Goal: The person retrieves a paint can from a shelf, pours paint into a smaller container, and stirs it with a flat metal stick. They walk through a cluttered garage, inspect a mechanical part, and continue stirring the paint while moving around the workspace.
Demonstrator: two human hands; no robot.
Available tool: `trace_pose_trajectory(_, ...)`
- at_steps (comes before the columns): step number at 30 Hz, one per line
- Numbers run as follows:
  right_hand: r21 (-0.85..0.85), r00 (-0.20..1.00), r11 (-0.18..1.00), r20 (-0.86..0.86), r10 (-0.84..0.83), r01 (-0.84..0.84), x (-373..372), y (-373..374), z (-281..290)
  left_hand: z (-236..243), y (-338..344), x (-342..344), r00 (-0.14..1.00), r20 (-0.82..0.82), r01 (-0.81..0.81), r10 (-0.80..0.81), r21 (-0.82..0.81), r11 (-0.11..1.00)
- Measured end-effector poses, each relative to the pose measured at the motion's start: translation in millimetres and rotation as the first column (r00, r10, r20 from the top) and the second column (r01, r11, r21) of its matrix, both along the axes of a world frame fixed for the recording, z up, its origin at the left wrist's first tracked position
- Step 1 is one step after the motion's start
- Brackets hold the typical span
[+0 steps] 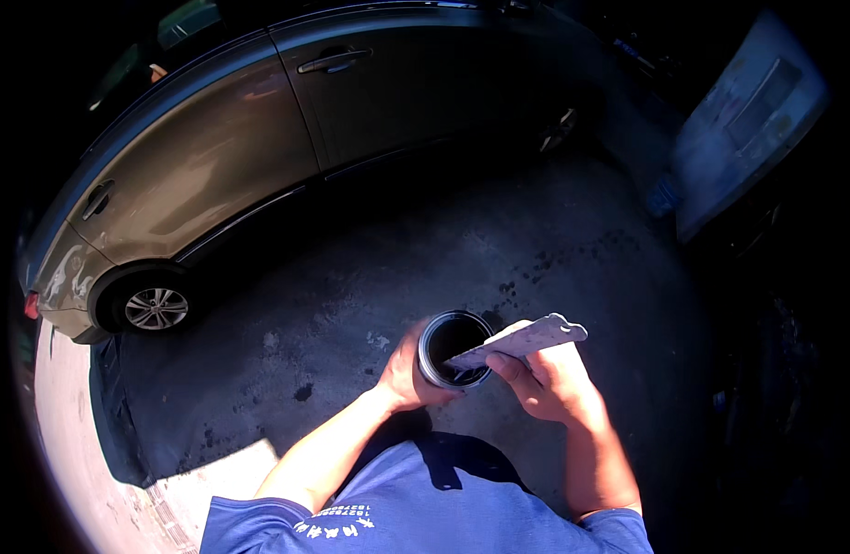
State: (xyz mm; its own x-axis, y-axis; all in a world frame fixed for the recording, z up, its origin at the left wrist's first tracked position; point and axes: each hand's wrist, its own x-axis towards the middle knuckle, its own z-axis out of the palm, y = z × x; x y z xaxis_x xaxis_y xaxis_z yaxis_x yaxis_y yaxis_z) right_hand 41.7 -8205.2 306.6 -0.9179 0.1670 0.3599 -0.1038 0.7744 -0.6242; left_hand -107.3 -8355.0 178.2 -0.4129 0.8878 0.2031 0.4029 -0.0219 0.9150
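My left hand is wrapped round the left side of a round open can with a shiny metal rim. The can's inside looks dark, and I cannot make out what it contains. In my right hand is a flat, greyish paint stirring stick with a notched upper end, pinched between thumb and fingers. It slants down to the left, its lower end inside the can's mouth. Both hands are in front of my body, over the floor.
A brownish car stands across the far side, its rear wheel at the left. At the right a pale, stained board or panel stands tilted, a blue object by its lower edge. Dark spots mark the concrete floor.
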Motion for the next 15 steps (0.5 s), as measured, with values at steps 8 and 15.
trace_pose_trajectory(8,-0.038,0.964,0.970,-0.115,-0.241,0.239,-44.4,127.9,4.5,-6.8,166.2,-54.0,0.985,0.036,0.164,-0.166,0.062,0.984)
trace_pose_trajectory(15,-0.046,0.889,0.892,-0.081,-0.452,0.449,-11.8,256.8,21.9,1.8,317.7,-69.6,0.922,-0.126,0.379,-0.366,0.103,0.920)
